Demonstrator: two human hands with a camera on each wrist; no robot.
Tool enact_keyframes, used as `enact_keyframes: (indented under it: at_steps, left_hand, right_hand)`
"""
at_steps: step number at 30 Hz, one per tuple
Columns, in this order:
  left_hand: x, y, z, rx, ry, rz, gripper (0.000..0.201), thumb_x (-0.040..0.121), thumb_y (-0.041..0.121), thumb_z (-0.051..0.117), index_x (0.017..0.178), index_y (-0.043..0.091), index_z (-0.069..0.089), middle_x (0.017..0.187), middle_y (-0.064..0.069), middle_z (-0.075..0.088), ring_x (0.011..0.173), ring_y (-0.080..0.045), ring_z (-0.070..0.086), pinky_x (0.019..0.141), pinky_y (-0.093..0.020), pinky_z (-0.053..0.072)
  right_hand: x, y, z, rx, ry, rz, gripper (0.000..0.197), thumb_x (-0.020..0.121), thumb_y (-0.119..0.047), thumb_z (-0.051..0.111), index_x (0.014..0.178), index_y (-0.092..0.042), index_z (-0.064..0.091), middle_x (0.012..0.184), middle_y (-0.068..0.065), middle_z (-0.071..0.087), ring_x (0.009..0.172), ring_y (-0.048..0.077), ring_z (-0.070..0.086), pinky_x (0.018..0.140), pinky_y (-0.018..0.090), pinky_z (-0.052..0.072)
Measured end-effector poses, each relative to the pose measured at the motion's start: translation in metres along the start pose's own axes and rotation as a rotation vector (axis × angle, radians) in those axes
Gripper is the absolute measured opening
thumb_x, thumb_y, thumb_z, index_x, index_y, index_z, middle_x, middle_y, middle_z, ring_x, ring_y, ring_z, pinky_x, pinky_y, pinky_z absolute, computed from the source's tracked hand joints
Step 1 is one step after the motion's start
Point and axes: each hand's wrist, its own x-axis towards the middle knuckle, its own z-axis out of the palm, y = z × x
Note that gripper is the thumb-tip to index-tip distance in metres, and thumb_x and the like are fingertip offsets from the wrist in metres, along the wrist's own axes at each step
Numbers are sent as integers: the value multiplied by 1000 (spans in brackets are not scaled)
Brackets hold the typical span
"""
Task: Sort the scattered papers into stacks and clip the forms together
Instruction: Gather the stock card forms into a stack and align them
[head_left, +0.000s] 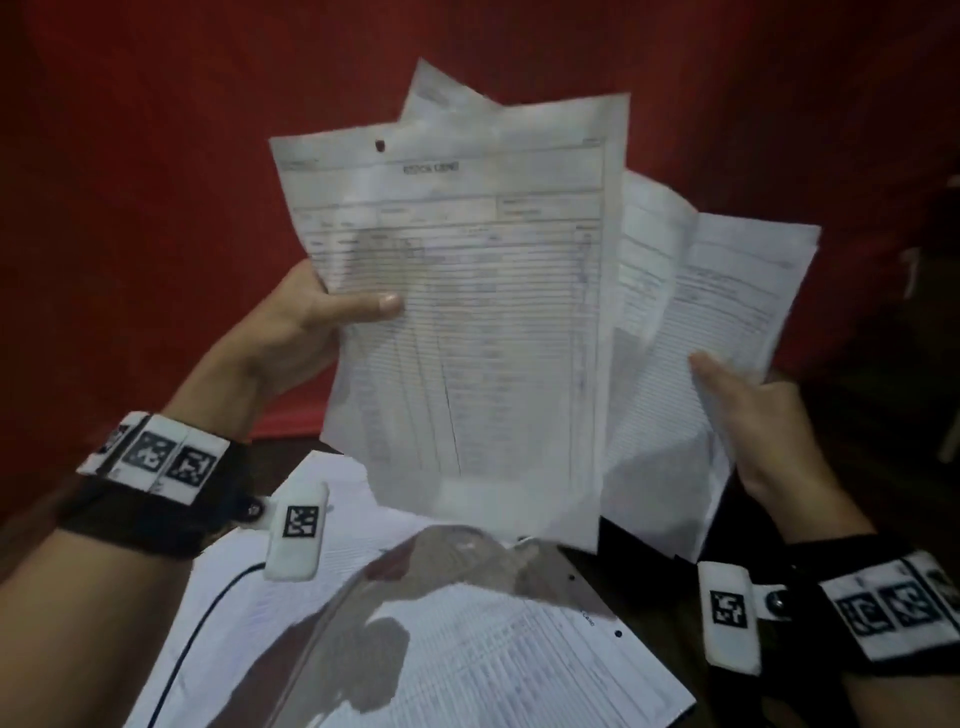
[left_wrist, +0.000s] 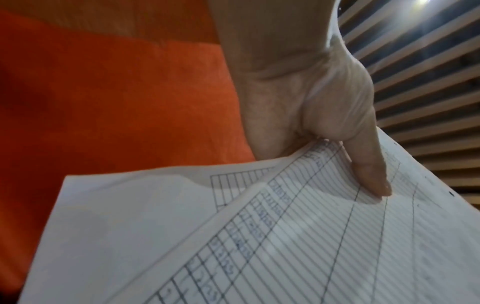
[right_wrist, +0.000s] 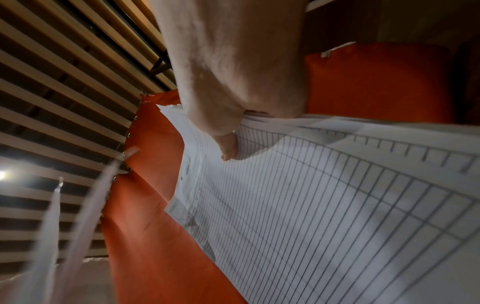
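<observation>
The person holds a loose fan of papers up in front of a red cloth backdrop (head_left: 156, 156), above the tabletop (head_left: 649, 597). The left hand (head_left: 306, 322) pinches the front sheet, a ruled stock form (head_left: 467, 291) with a punched hole near its top edge; the thumb (left_wrist: 374, 174) lies flat on the printed face and the other fingers are hidden behind the paper. The right hand (head_left: 753, 415) grips the rear sheets (head_left: 727, 291) by their lower right edge, again with the thumb in front. In the right wrist view several paper edges show under that thumb, so this hand holds more than one sheet.

More papers (head_left: 467, 665) lie on the tabletop below, partly under a clear plastic sleeve (head_left: 415, 587). No clip is visible in any view.

The step in hand seems to be the sorting: to separate the form from the fan. To do it well, the left hand should draw the front sheet away sideways, while the right hand keeps a firm pinch so that the rear sheets do not slide out. The sheets look thin and a little crumpled, so a slow pull is safer than a quick one. It would help to read the heading before choosing a stack, and to lay each sheet with edges aligned, because clipping later needs a square pile.
</observation>
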Motion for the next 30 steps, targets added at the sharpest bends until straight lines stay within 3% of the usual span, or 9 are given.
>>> enact_keyframes:
  at_steps: [4, 11, 17, 20, 23, 25, 27, 29, 30]
  left_hand:
    - [18, -37, 44, -121, 72, -140, 30, 84, -3, 70, 111, 8, 76, 115, -12, 79, 103, -27, 77, 84, -34, 63]
    - [33, -97, 102, -193, 367, -191, 31, 88, -2, 77, 118, 3, 73, 113, -11, 80, 101, -27, 79, 83, -34, 64]
    - [38, -122, 105, -329, 492, -181, 28, 89, -3, 75, 116, 3, 73, 113, -11, 80, 104, -28, 78, 88, -40, 63]
    - [38, -126, 103, -476, 489, -167, 37, 92, -1, 73, 129, 0, 67, 128, -18, 73, 117, -35, 72, 99, -48, 59]
    - [34, -124, 112, -414, 487, -155, 34, 92, -2, 73, 125, 3, 69, 124, -13, 76, 113, -30, 75, 91, -41, 62]
    - [32, -126, 120, -335, 515, -141, 39, 90, -4, 74, 127, 3, 67, 122, -12, 77, 111, -27, 76, 89, -39, 63]
    - [29, -132, 124, -309, 570, -124, 52, 88, -5, 77, 135, 4, 59, 124, -11, 76, 112, -26, 75, 89, -38, 64]
    - [26, -137, 123, -274, 627, -121, 62, 86, 1, 81, 138, 11, 50, 126, -7, 74, 113, -22, 74, 86, -34, 64]
    - [25, -137, 122, -246, 638, -118, 64, 85, 4, 83, 138, 14, 48, 126, -4, 73, 113, -20, 74, 85, -32, 63]
  right_hand:
    - [0, 0, 2, -63, -99, 56, 23, 99, -8, 65, 76, -8, 67, 61, -6, 72, 62, 13, 69, 54, 24, 53]
    - [-4, 11, 1, -198, -266, 68, 14, 90, 1, 68, 94, -8, 78, 94, 14, 79, 91, 38, 74, 81, 54, 59]
    - [-5, 1, 1, -230, -208, 96, 24, 89, 10, 60, 75, -6, 72, 62, -2, 73, 61, 17, 67, 51, 26, 51]
    - [-4, 2, 0, -154, -192, 110, 20, 92, 7, 61, 76, -1, 69, 59, -9, 64, 66, 15, 56, 51, 24, 41]
    - [-8, -1, 4, -149, -180, 87, 24, 97, 2, 58, 79, -10, 67, 61, -13, 66, 61, 7, 59, 47, 16, 42]
    - [-11, 0, 8, -97, -215, 111, 21, 102, -16, 59, 89, -5, 70, 79, 3, 70, 74, 16, 66, 55, 15, 50]
    - [-14, 10, 9, 77, -321, 169, 55, 97, -55, 62, 118, -4, 71, 114, 19, 72, 108, 33, 68, 90, 35, 58]
    - [-17, 17, 8, 200, -339, 199, 85, 82, -75, 65, 141, -14, 61, 138, 18, 65, 129, 39, 61, 106, 54, 48]
    - [-18, 19, 9, 207, -345, 179, 87, 80, -74, 68, 144, -17, 57, 138, 15, 66, 130, 36, 61, 105, 53, 50]
